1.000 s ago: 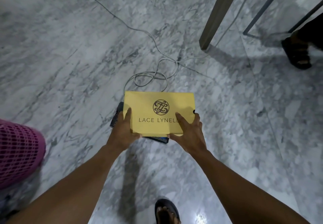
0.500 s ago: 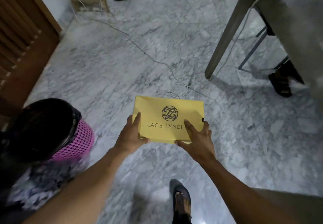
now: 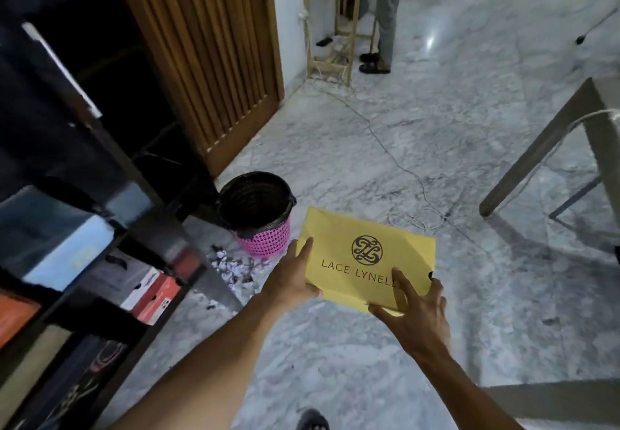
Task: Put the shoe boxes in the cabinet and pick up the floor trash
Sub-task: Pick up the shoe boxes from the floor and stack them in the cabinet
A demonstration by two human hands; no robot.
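- The left hand (image 3: pixel 291 283) grips the near left corner of the yellow shoe box (image 3: pixel 365 238). Its thumb lies flat on the lid; its fingers are hidden below.
- The right hand (image 3: pixel 417 317) grips the near right corner with spread fingers. One finger lies on the lid and one wraps round the right edge.
- The box is carried off the floor, nearly level, and juts forward from both sets of fingers.
- Step in hand, as judged: carry the box to the cabinet (image 3: pixel 157 228), which is left of the left fingers.
- Keep the lid pressed down and the box level. Turn it short end first, then slide it onto a free shelf beside the stored boxes (image 3: pixel 151 295).
- Pass clear of the bin (image 3: pixel 258 214) and the paper scraps (image 3: pixel 231 268), both just left of the left fingers. The scraps are not yet picked up.
- The lid reads "LACE LYNELL", with the end covered by a right finger. A round interlaced monogram sits above the text.
- The labels on the stored boxes are too blurred to read.
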